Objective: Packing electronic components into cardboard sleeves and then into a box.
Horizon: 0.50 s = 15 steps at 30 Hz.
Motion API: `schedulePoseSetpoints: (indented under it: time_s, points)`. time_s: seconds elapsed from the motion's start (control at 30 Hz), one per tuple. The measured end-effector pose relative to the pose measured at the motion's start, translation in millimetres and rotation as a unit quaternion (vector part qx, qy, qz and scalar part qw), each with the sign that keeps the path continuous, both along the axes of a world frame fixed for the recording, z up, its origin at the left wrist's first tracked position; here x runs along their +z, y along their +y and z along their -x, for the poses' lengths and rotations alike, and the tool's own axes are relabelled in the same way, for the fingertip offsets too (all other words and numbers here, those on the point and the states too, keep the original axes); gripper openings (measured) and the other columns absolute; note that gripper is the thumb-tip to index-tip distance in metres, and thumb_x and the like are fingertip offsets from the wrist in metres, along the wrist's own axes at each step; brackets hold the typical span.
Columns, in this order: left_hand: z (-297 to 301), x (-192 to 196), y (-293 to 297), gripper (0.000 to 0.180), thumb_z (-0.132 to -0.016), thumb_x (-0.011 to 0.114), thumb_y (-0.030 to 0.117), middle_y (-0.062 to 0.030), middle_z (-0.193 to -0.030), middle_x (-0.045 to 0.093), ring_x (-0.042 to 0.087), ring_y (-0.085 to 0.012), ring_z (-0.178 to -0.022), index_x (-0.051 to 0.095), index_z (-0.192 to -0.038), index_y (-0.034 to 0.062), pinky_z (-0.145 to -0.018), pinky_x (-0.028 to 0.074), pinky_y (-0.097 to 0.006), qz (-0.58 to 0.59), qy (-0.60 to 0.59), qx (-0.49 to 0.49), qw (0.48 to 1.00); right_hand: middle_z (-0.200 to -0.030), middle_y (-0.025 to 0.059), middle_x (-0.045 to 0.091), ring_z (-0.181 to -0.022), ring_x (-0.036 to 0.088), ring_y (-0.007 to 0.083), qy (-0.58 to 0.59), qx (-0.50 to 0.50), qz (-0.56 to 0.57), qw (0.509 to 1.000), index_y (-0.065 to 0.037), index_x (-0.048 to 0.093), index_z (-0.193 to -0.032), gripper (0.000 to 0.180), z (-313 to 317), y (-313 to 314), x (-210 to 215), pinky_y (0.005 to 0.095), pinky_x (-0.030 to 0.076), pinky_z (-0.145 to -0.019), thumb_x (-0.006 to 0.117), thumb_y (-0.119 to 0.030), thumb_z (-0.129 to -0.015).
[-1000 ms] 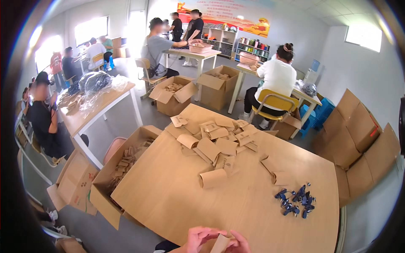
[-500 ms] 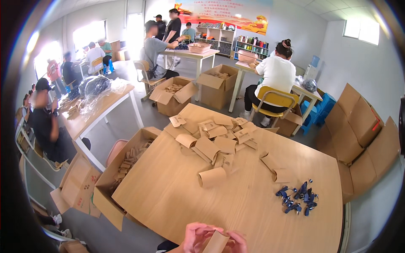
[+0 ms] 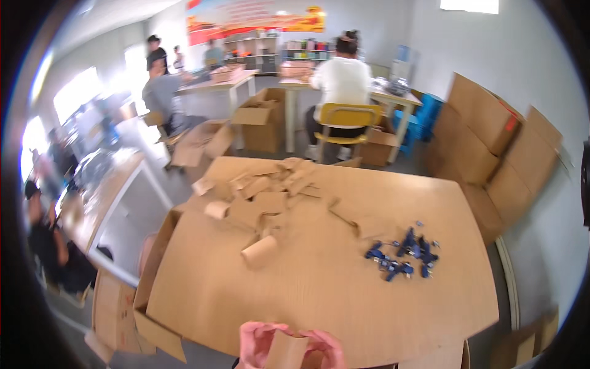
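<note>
At the table's near edge, my left hand (image 3: 254, 345) and my right hand (image 3: 326, 349) hold a small brown cardboard sleeve (image 3: 287, 350) between them. The fingers of both hands curl round its sides, and its lower end runs out of the picture. Farther off on the wooden table (image 3: 319, 295) lies a loose pile of similar brown sleeves (image 3: 261, 206), some flat and some bowed open. One bowed sleeve (image 3: 259, 251) lies at the near side of the pile. To the right is a heap of dark blue corded pieces with small shiny parts (image 3: 405, 252).
An open cardboard box (image 3: 150, 270) stands against the table's left edge. Large folded cartons (image 3: 485, 141) lean by the right wall. Beyond the table, a person in white (image 3: 343, 80) sits on a yellow chair (image 3: 349, 115). More open boxes (image 3: 261, 120) stand on the floor.
The whole view has swung to the right, so the table and pile appear farther left. Both hands keep hold of the sleeve, which is now more upright in the picture.
</note>
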<state>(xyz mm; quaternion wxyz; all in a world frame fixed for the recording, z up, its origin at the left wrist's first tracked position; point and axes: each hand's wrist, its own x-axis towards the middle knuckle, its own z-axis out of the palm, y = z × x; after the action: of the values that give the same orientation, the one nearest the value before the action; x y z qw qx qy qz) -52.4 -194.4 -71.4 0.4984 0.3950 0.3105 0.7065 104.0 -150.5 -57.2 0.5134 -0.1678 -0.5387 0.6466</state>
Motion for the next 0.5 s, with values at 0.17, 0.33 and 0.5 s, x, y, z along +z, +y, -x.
schedulePoseSetpoints:
  time_s: [0.17,0.33,0.5]
  points:
    - [1.1,2.5,9.3,0.110,-0.058,0.094,0.032,-0.0199,-0.139,0.042,0.041,-0.0316,-0.130,0.024,-0.141,0.0122,-0.109,0.032,-0.045,-0.052,-0.023,-0.052,0.997,-0.137,0.0188,0.049,-0.113,0.056,0.0254,-0.068,-0.001,0.014,0.998,0.002,0.034,-0.141,0.098,0.5,2.2,32.3,0.0348,0.044,-0.091,0.087,-0.036,-0.068]
    - [0.9,5.2,7.3,0.105,-0.061,0.093,0.027,-0.0190,-0.137,0.043,0.042,-0.0308,-0.130,0.024,-0.139,0.0128,-0.107,0.032,-0.045,-0.077,-0.043,-0.029,0.996,-0.130,0.0164,0.054,-0.110,0.057,0.0253,-0.096,-0.100,-0.026,0.990,0.002,0.039,-0.137,0.083,4.8,-7.9,2.2,0.0329,0.047,-0.087,0.078,-0.040,-0.077]
    - [1.7,10.9,3.1,0.099,-0.063,0.092,0.030,-0.0158,-0.132,0.045,0.044,-0.0298,-0.128,0.027,-0.135,0.0133,-0.107,0.030,-0.045,-0.063,-0.014,-0.013,0.998,-0.127,0.0141,0.056,-0.103,0.058,0.0237,-0.120,-0.153,-0.036,0.980,0.000,0.041,-0.136,0.077,5.6,-7.1,8.3,0.0319,0.049,-0.081,0.076,-0.036,-0.077]
